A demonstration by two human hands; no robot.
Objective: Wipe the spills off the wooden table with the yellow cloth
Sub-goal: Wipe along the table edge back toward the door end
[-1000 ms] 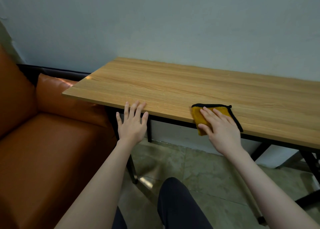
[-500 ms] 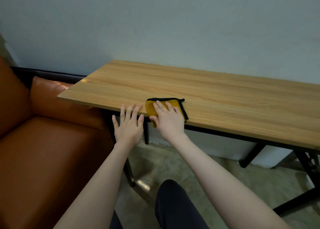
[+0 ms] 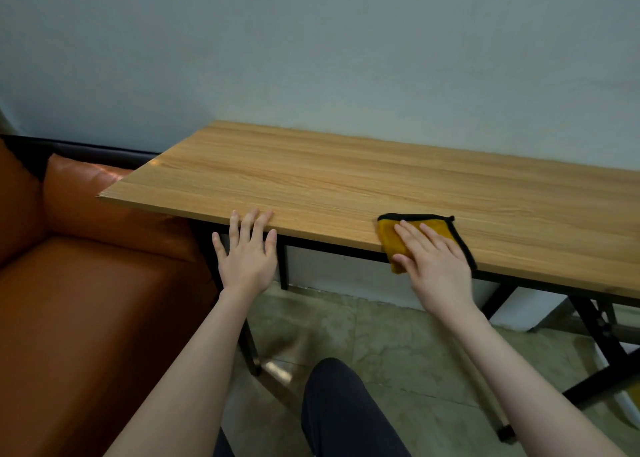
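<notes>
A long wooden table (image 3: pixel 346 183) on a black frame stands against the wall. The yellow cloth (image 3: pixel 391 240) with black trim lies on the table's near edge, its lower corner hanging over. My right hand (image 3: pixel 433 259) presses flat on the cloth with straight fingers. My left hand (image 3: pixel 247 249) rests its straight fingertips on the near edge of the table, to the left of the cloth. I cannot make out any spill on the wood.
An orange leather sofa (image 3: pixel 69 283) stands at the left, with its armrest under the table's left end. Black table legs (image 3: pixel 595 335) cross under the right side. My dark-trousered knee (image 3: pixel 339 404) is below, above a tiled floor.
My right hand has slid the cloth to the right along the near edge, after sliding it left close to my left hand half a second ago. My left hand stays at the edge.
</notes>
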